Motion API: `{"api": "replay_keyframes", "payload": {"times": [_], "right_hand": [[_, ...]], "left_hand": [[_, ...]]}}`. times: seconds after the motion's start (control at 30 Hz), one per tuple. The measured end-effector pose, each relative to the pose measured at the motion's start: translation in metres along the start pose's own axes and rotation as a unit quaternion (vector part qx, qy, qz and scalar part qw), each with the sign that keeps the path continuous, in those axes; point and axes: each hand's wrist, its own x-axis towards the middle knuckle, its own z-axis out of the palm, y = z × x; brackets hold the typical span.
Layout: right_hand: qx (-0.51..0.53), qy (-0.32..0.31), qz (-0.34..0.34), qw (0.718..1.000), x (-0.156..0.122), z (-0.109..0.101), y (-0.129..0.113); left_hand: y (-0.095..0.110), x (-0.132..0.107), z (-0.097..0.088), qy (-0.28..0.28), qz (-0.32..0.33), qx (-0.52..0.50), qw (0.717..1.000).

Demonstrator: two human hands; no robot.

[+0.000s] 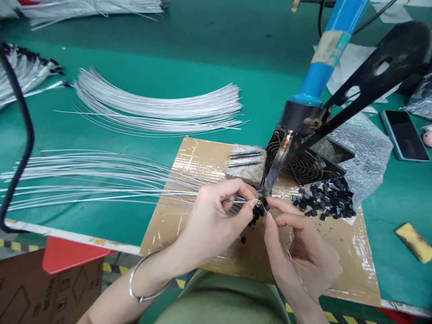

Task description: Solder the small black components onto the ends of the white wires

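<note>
Doing this well is prob. calling for a steady L pinch, a slow feed from the R, and skin clear of hot metal. The L hand [216, 211] is pinching a white wire [238, 202], thumb & index nearly together. The R hand [303, 252] is gripping thin wire [294, 264] btwn thumb & index, no real gap. The soldering iron [276, 168] is pointing down btwn both sets of fingertips; can't quite tell if it's touching. Black pieces [332, 198] are lying beyond R fingers, loose wires [128, 175] left of L fingers.
</note>
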Motion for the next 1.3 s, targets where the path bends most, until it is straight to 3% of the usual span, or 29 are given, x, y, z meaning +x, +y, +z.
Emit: {"api": "replay_keyframes", "payload": {"times": [1.3], "right_hand": [[0.012,0.033,-0.028,0.999,0.0035,0.0035,0.0012]], "left_hand": [[-0.0056,-0.0003,0.0018,0.001,0.015,-0.008,1.0]]}}
